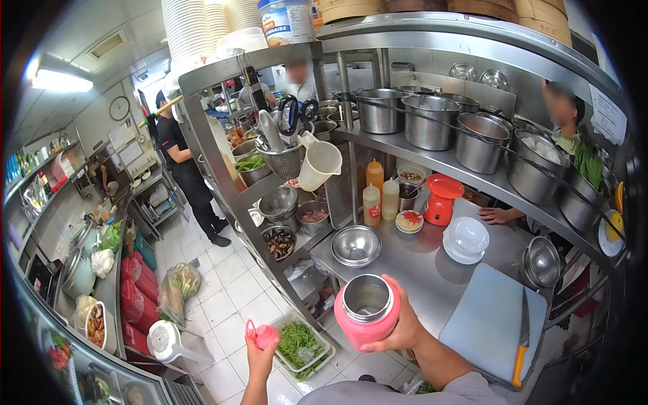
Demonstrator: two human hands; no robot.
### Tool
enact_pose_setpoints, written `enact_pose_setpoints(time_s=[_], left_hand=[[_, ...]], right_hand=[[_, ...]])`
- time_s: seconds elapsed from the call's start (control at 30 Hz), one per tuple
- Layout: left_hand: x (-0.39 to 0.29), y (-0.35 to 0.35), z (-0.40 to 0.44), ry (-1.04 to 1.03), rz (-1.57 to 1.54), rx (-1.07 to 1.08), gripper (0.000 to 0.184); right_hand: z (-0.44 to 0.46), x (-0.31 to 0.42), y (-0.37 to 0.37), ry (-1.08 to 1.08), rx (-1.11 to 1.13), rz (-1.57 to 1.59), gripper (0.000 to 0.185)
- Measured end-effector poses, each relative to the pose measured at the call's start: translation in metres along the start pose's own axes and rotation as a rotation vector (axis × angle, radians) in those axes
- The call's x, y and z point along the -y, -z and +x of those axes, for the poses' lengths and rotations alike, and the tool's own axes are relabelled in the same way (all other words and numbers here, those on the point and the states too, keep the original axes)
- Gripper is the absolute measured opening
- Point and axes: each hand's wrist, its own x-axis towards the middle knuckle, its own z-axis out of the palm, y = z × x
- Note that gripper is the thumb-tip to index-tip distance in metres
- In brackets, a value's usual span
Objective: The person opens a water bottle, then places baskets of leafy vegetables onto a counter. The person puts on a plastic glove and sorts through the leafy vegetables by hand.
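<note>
My right hand (399,320) is wrapped round a pink wide-mouthed flask (364,331), held at the steel counter's front edge. The flask is uncovered, and its steel inside shows. Lower left, my left hand (260,354) grips a small pink lid (266,337) with a loop on it, apart from the flask. Below and between the hands, a tub of green vegetables (299,345) sits on the floor. Just behind the flask are nested steel bowls (356,246) on the counter.
A knife (522,337) with an orange handle lies on a blue-white cutting board (496,317) at right. White bowls (467,237), sauce bottles (372,204) and a red device (442,200) stand farther back. Steel pots (432,121) line the shelf. A person in black (181,158) stands at left.
</note>
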Motion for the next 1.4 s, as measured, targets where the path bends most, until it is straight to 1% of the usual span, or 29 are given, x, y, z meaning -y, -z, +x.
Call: enact_pose_setpoints(time_s=[0.1, 0.17, 0.23, 0.27, 0.3, 0.33, 0.4, 0.43, 0.63, 0.83, 0.9, 0.97, 1.03, 1.1, 1.13, 1.17, 1.2, 1.23, 1.3, 1.37, 1.4], left_hand=[[0.091, 0.035, -0.023, 0.165, 0.134, -0.091, 0.073], [0.141, 0.058, -0.048, 0.32, 0.134, -0.133, 0.075], [0.206, 0.089, -0.075, 0.423, 0.216, -0.135, 0.074], [0.263, 0.116, -0.086, 0.3, 0.054, 0.02, 0.046], [0.301, 0.136, -0.097, 0.175, -0.11, 0.172, 0.026], [0.309, 0.145, -0.111, 0.178, -0.11, 0.173, 0.026], [0.311, 0.158, -0.134, 0.008, 0.616, 0.272, 0.016], [0.312, 0.16, -0.138, 0.011, 0.614, 0.27, 0.016], [0.314, 0.164, -0.151, -0.059, 0.866, 0.285, 0.015], [0.301, 0.156, -0.15, -0.155, 1.122, 0.335, 0.014], [0.291, 0.148, -0.142, -0.173, 1.07, 0.347, 0.016], [0.272, 0.14, -0.131, 0.041, 0.7, 0.331, 0.017], [0.274, 0.132, -0.108, -0.003, 0.7, 0.427, 0.017], [0.276, 0.118, -0.086, -0.056, 0.695, 0.515, 0.017], [0.277, 0.113, -0.077, -0.078, 0.694, 0.546, 0.017], [0.277, 0.11, -0.071, -0.095, 0.694, 0.566, 0.017], [0.277, 0.108, -0.066, -0.11, 0.694, 0.577, 0.017], [0.277, 0.106, -0.062, -0.121, 0.695, 0.58, 0.017], [0.277, 0.107, -0.059, -0.137, 0.698, 0.575, 0.017], [0.278, 0.107, -0.057, -0.15, 0.699, 0.566, 0.017], [0.278, 0.107, -0.057, -0.155, 0.7, 0.562, 0.017]], right_hand=[[0.006, 0.002, 0.004, 0.033, 0.006, 0.006, 0.122], [0.011, 0.007, 0.006, 0.063, 0.012, -0.014, 0.122], [0.017, 0.011, 0.008, 0.084, 0.009, -0.01, 0.122], [0.02, 0.012, 0.009, 0.111, 0.009, -0.006, 0.123], [0.023, 0.014, 0.009, 0.109, 0.008, -0.005, 0.123], [0.025, 0.017, 0.01, 0.14, 0.004, 0.007, 0.123], [0.029, 0.02, 0.01, 0.171, 0.005, 0.02, 0.123], [0.029, 0.021, 0.011, 0.18, -0.001, 0.006, 0.123], [0.032, 0.027, 0.009, 0.22, 0.002, -0.04, 0.123], [0.03, 0.036, 0.004, 0.225, -0.008, -0.047, 0.122], [0.03, 0.04, 0.005, 0.225, -0.024, -0.062, 0.122], [0.028, 0.045, 0.007, 0.256, 0.043, -0.093, 0.131], [0.022, 0.052, 0.006, 0.223, -0.019, -0.064, 0.116], [0.026, 0.065, 0.011, 0.298, -0.021, -0.166, 0.116], [0.024, 0.066, 0.011, 0.286, -0.049, -0.192, 0.116], [0.023, 0.067, 0.01, 0.281, -0.052, -0.134, 0.116], [0.022, 0.067, 0.01, 0.281, -0.049, -0.07, 0.115], [0.021, 0.068, 0.012, 0.28, -0.058, -0.077, 0.115], [0.021, 0.073, 0.016, 0.367, -0.069, -0.169, 0.114], [0.016, 0.078, 0.017, 0.355, -0.081, -0.18, 0.113], [0.014, 0.078, 0.017, 0.348, -0.082, -0.122, 0.114]])
